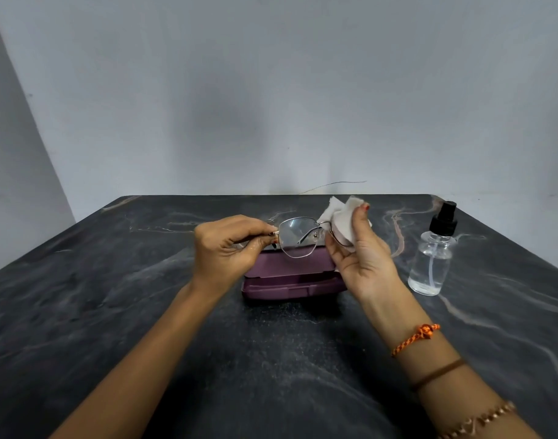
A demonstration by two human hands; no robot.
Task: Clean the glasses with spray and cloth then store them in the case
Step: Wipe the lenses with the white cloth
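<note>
Above the open case (290, 280) near the far edge of the surface (113, 312), the left hand (227, 248) pinches the glasses (298, 237) by one hinge with curled fingers (262, 231), while the right hand (363, 258) wraps the cloth (342, 217) around the other lens, the spray bottle (433, 258) standing just beside it.

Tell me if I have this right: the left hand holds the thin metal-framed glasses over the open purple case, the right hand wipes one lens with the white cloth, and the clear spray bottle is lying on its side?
Not quite. The head view shows the clear spray bottle with the black nozzle standing upright on the dark marble table, not lying down. The rest holds: the left hand holds the thin metal-framed glasses above the open purple case, and the right hand presses the white cloth on one lens.
</note>
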